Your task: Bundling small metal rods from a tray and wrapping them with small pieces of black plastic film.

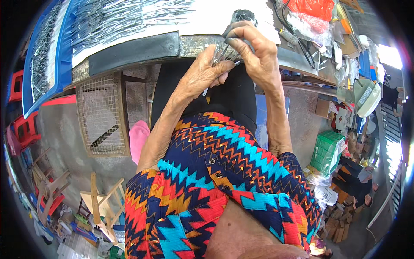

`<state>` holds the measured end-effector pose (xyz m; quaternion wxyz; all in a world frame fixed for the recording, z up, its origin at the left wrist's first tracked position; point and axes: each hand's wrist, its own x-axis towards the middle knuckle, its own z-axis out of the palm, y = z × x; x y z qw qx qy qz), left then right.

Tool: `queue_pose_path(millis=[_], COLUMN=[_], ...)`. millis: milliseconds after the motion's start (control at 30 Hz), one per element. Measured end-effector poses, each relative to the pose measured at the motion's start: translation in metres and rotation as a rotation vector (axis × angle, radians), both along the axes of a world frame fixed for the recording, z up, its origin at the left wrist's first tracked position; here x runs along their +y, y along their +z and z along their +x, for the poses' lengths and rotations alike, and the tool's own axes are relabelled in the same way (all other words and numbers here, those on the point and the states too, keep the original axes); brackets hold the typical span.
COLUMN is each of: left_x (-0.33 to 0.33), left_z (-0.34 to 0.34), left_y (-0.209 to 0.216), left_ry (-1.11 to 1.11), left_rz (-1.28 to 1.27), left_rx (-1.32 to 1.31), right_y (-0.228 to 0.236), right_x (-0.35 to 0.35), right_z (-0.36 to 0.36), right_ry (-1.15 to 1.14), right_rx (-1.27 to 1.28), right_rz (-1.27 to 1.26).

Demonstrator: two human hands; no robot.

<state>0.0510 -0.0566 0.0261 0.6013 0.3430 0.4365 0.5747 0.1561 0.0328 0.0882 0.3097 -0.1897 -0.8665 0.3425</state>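
Observation:
My left hand (202, 72) is closed round a small bunch of thin metal strips (221, 54) at the table's front edge, above my lap. Shiny ends poke out between its thumb and fingers. Close on its right, my right hand (259, 55) has dark covers on some fingertips. Its thumb and forefinger pinch together at the top of the bunch; what they grip is too small to make out. Just beyond that hand sits a round black thing (244, 16). Many similar metal strips (129, 18) lie in rows on a white sheet at the far left.
A blue tray (65, 64) holding small dark pieces stands at the left. A black bar (133, 52) runs along the table edge. Plastic bags (311, 19) and cables crowd the right. Below are a wire-mesh frame (101, 114), a green crate (326, 152) and red stools (26, 129).

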Motion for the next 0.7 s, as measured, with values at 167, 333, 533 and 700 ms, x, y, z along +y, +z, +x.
queue_pose_path(millis=[167, 333, 533, 700], left_x=[0.001, 0.001, 0.002, 0.000], left_z=[0.002, 0.002, 0.002, 0.000], left_y=[-0.006, -0.006, -0.002, 0.001], left_ry=[-0.001, 0.001, -0.009, -0.014], left_rz=[0.052, 0.008, -0.017, -0.032], left_rx=[-0.083, -0.008, 0.030, 0.049], right_y=[-0.009, -0.009, -0.010, -0.044], right_x=[-0.003, -0.001, 0.055, 0.090], right_z=[0.001, 0.008, 0.011, 0.001], right_ry=[0.023, 0.007, -0.355, -0.444], right_rx=[-0.039, -0.035, -0.130, -0.409], right_rz=[0.205, 0.198, -0.002, 0.114])
